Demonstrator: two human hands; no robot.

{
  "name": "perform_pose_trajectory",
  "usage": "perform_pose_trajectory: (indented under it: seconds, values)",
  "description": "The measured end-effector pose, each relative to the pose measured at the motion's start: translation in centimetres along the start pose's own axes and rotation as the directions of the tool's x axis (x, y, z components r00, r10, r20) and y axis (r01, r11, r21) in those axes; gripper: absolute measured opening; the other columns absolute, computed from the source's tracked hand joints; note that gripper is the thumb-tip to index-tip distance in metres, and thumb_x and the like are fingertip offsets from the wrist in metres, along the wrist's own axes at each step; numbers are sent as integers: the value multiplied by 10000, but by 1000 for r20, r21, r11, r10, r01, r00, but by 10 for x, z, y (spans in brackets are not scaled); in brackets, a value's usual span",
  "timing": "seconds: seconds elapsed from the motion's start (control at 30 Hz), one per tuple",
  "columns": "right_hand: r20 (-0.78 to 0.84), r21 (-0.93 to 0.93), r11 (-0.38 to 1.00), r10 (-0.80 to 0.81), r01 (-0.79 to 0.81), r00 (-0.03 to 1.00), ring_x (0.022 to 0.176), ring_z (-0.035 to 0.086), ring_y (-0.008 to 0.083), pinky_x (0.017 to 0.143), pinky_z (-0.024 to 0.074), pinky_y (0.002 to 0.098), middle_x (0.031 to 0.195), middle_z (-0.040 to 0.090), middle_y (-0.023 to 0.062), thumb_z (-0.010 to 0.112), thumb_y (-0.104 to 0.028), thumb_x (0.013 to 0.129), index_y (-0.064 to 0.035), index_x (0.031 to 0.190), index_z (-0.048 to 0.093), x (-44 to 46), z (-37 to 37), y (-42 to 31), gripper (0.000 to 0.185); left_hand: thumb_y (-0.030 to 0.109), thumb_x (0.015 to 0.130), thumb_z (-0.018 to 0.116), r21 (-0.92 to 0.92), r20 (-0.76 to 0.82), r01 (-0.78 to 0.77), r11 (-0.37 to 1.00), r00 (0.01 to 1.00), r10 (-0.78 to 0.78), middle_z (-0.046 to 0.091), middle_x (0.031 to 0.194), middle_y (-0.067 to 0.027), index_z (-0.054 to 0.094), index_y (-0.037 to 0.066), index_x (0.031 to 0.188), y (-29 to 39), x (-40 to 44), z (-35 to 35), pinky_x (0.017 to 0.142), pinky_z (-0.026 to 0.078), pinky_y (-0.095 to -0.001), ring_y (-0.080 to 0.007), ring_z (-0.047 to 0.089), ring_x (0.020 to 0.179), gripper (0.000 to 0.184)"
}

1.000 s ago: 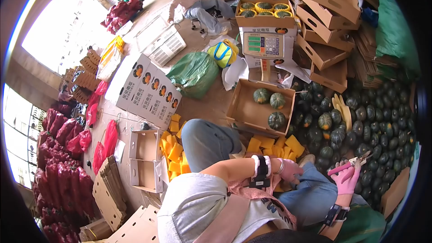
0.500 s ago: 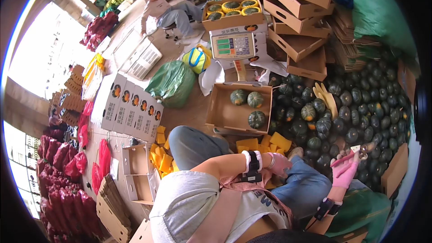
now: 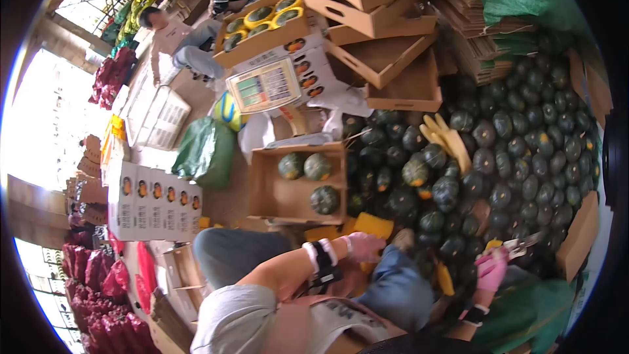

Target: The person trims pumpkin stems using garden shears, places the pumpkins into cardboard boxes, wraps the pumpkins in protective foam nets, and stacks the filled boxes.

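Observation:
My right hand, in a pink glove, is closed around a pair of pruning shears at the edge of the pile of dark green pumpkins. Something small and yellow shows beside its fingers. My left hand, gloved too, is above my bent leg, near yellow foam pieces; its fingers are blurred. In front of me, an open cardboard box holds three green pumpkins. A pair of yellow gloves lies on the pile.
Beyond the box stands a digital scale, with a carton of net-wrapped pumpkins behind it. Stacked cardboard trays rise at the back. Printed white cartons and a green sack are to the left. Two people sit at the far left.
The whole view has shifted, so the box and scale appear further left. The right hand has closed from a more open palm onto the shears. A yellow item now shows by it.

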State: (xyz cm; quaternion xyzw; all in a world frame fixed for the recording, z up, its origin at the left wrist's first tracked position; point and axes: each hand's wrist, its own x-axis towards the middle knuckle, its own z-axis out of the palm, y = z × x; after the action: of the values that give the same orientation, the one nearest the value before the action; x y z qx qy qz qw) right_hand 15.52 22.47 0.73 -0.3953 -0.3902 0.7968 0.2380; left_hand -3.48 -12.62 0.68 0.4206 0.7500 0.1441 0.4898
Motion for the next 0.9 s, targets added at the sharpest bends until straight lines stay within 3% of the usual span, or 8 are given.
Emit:
perform_pose_trajectory:
  seconds: [0.07,0.13,0.27,0.43,0.53,0.63,0.8,0.9]
  values:
    - [77,32,987,156,-159,985,508,504,185,490,470,308,705,526,78,584,-27,781,-80,948,500,47,-52,51,195,447,805,569,-34,-54,-41,999,998,39,556,1139,-175,489,113,1241,-9,22,-2,901,436,-429,-359,537,1065,555]
    - [12,-96,993,-67,68,998,518,505,138,478,424,251,662,505,27,534,29,743,-78,834,519,21,6,63,141,455,822,564,-56,-3,-29,998,1000,29,517,1208,-166,472,117,1265,-18,31,-23,892,440,-424,-352,524,1085,565]
    - [-244,-96,995,-9,-15,970,530,474,83,492,390,238,628,491,-30,611,-12,716,-68,825,546,12,21,97,139,338,756,666,213,-330,-82,974,932,151,536,1128,-153,502,50,1207,-26,80,-59,916,399,-437,-325,479,1070,559]
    - [-319,-101,991,46,-82,947,526,493,90,478,405,225,858,631,86,625,-12,685,-23,912,554,24,-8,131,238,359,738,686,484,-588,320,814,808,32,386,1311,-201,348,62,1323,-38,145,-59,1015,289,-491,-385,343,1221,737]
    - [-398,-190,982,-88,12,913,485,459,69,435,372,211,772,604,46,640,-33,719,-42,902,541,25,-13,118,207,321,750,695,32,-589,123,992,804,-80,400,1332,-210,243,53,1374,-62,169,-42,1055,231,-518,-376,370,1247,816]
    - [-464,-237,971,-89,-27,881,443,426,52,387,328,206,668,543,2,662,-65,748,-59,877,528,37,-13,90,185,297,791,684,-25,-592,202,979,786,-177,450,1304,-206,248,35,1370,-60,171,-26,1041,297,-416,-359,446,1200,770]
    - [-392,-247,965,-182,87,902,532,485,65,460,391,216,717,553,13,674,-48,743,-48,886,512,87,-22,69,216,304,699,776,-160,-709,47,986,689,-148,397,1359,-169,232,45,1393,-70,177,-20,1042,200,-558,-344,399,1246,919]
    - [-331,-247,954,-246,167,911,685,544,96,588,453,230,844,592,49,658,11,727,-21,945,490,116,-25,81,276,322,597,827,151,-791,262,953,611,-42,331,1394,-170,241,55,1394,-34,178,-40,1044,219,-540,-334,337,1284,1024]
